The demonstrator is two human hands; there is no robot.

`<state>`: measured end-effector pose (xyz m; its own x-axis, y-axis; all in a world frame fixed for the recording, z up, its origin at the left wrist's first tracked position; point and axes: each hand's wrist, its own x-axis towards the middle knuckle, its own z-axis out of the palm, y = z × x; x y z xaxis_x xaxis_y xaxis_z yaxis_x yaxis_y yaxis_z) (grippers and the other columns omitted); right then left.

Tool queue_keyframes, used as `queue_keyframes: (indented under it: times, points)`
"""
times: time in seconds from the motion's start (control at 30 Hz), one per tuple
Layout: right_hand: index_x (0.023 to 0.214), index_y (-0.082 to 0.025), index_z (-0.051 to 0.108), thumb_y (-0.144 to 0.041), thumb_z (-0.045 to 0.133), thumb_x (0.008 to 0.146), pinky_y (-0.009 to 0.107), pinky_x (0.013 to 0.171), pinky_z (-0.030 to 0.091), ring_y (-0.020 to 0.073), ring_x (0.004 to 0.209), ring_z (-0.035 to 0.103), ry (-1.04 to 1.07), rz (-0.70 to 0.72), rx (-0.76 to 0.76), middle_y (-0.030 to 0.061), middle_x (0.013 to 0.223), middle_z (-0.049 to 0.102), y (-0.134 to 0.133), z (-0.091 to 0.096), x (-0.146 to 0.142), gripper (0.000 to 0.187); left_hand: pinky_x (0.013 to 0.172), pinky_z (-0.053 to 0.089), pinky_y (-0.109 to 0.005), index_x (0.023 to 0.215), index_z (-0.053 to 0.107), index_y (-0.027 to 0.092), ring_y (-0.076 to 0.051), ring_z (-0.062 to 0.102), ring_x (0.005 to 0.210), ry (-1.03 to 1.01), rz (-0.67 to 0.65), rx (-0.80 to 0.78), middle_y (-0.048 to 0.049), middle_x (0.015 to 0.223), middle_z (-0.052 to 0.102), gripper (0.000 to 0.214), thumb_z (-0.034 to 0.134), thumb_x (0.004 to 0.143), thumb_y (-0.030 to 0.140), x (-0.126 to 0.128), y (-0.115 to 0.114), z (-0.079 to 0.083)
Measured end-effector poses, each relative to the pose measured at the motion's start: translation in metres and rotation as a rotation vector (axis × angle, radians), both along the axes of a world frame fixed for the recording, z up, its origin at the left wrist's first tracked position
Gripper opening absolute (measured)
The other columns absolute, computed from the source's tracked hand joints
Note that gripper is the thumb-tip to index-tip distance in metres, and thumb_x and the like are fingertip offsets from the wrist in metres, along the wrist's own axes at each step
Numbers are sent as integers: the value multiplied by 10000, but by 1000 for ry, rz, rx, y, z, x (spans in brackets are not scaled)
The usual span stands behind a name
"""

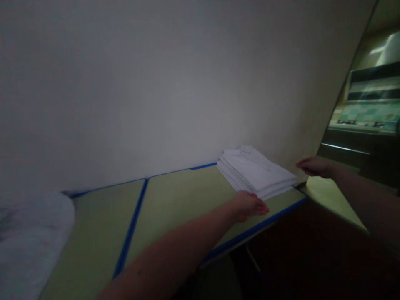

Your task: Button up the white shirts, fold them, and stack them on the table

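Observation:
A stack of folded white cloths (254,173) lies at the far right end of a green table (175,204) marked off with blue tape, against a pale wall. My left hand (250,205) reaches to the stack's near edge, fingers stretched out flat and holding nothing. My right hand (314,166) hovers just past the stack's right side, fingers extended and apart, also holding nothing. Both forearms stretch in from the lower right.
A heap of loose white fabric (29,237) sits at the table's left end. Blue tape lines (131,227) divide the tabletop into sections. A dark gap drops off past the table's right edge (265,225). Shelving (368,104) shows at far right.

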<state>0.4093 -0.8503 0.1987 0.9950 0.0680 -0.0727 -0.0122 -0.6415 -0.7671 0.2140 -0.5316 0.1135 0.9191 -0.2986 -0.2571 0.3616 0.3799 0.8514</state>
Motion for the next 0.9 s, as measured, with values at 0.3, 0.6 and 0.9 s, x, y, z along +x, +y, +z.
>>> queue_keyframes:
  times: [0.3,0.6,0.9]
  points:
    - [904,-146,567,-254,631,742,170,451,395,70,504,511,166,334,178,24,651,571,212,-16,-8,204,696,554,-306,922,474,133,-169,668,708,-110,245,257,-73,765,660,284,658,706,153,-57,203,-10]
    - [930,-161,532,-310,655,724,239,604,505,116,620,602,459,722,201,45,727,623,491,-141,-81,282,697,525,-259,1019,470,121,-154,647,791,31,701,857,-95,882,652,294,569,764,230,-187,471,-38]
    - [763,-130,560,-216,606,710,176,406,415,90,458,536,440,938,113,20,613,592,669,-183,-163,111,1000,328,-355,941,623,133,-268,463,1171,43,559,1580,-137,1162,578,319,543,737,365,-303,568,-85]
